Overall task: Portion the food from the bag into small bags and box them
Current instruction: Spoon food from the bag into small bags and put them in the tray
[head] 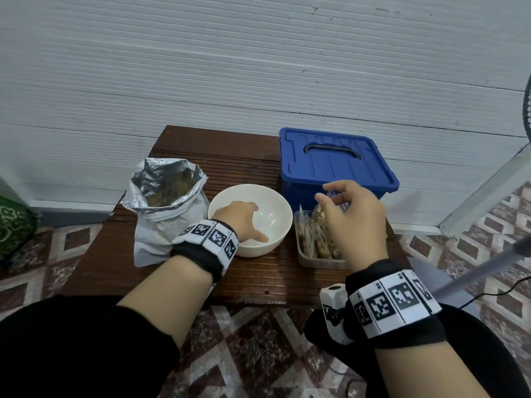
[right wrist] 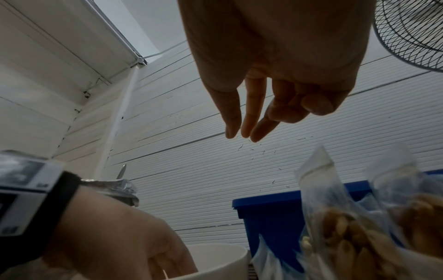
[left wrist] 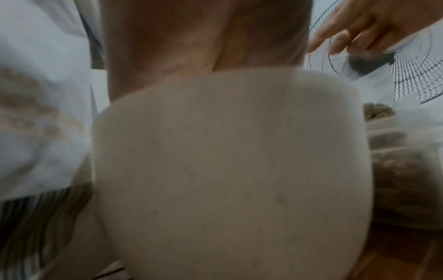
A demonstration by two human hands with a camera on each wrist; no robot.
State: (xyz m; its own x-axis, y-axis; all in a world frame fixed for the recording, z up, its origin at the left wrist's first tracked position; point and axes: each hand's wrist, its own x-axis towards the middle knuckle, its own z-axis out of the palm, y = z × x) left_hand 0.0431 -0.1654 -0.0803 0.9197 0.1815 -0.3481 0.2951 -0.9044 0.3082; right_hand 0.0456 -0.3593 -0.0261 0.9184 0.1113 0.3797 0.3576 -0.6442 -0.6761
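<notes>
One foil bag (head: 165,196) stands open at the table's (head: 253,278) nine o'clock, brown food showing inside it. One white bowl (head: 275,205) sits at the centre, just beside the bag. One clear tray (head: 321,261) sits at three o'clock, touching the bowl's side, packed with small filled bags (head: 314,235); they overlap, so I cannot count them exactly. One blue box (head: 336,165) stands at one o'clock behind the tray, its lid on and its handle lying flat.

My left hand (head: 240,221) lies inside the bowl, thumb along the near rim; I cannot tell whether that grip closes on the rim or only rests there. My right hand (head: 352,214) hangs above the tray, its grip loose and narrow, fingers drooping and apart. From the head view a bit of clear plastic shows at the fingertips, but the wrist view shows them bare, so I cannot say it holds anything.

The table is dark brown slatted wood. It stands against a white ribbed wall (head: 258,67) on a floor (head: 253,340) of brown and white patterned tiles. One fan (right wrist: 412,32) stands at three o'clock.
</notes>
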